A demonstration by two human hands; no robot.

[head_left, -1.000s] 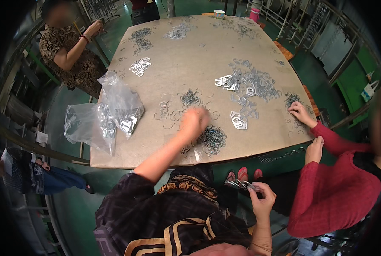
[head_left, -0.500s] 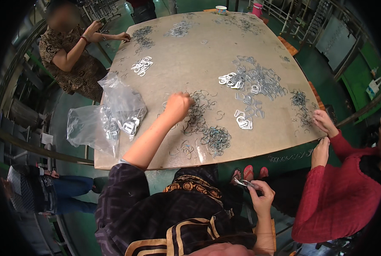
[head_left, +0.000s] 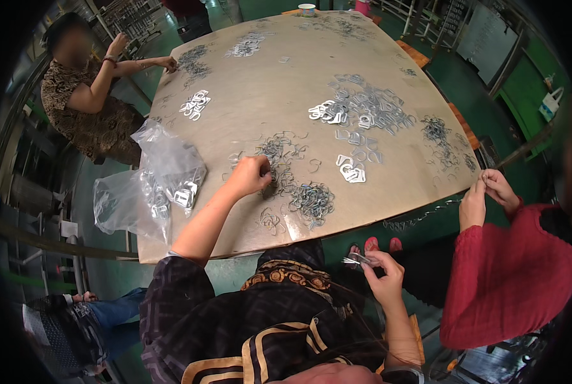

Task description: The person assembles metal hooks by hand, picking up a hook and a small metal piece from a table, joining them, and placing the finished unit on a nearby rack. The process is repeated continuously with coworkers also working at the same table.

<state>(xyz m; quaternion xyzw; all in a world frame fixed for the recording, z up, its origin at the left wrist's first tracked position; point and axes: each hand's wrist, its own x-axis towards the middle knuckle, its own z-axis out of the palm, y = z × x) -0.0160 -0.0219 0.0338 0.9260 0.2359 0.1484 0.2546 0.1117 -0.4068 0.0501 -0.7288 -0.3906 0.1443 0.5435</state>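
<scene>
My left hand (head_left: pixel 251 176) reaches over the table, fingers pinched together at the edge of a loose pile of thin curved wire hooks (head_left: pixel 288 148). Whatever sits between those fingertips is hidden. A denser heap of the same hooks (head_left: pixel 311 203) lies just right of it, towards the table's near edge. In front of my body, off the table, my right hand (head_left: pixel 386 279) is closed on shiny flat metal buckles (head_left: pixel 356 260), which stick out to the left between thumb and fingers; their exact number is unclear.
A clear plastic bag (head_left: pixel 171 163) holding metal buckles rests at the table's left corner. Loose buckles (head_left: pixel 372 109) spread over the right middle, with a small group (head_left: pixel 195 104) at left. Co-workers stand on the left and right; the red-sleeved one's hands (head_left: pixel 481 195) are near the right edge.
The whole view has shifted a little. My left hand has come slightly nearer over the hook pile. The red-sleeved co-worker's hands have come together.
</scene>
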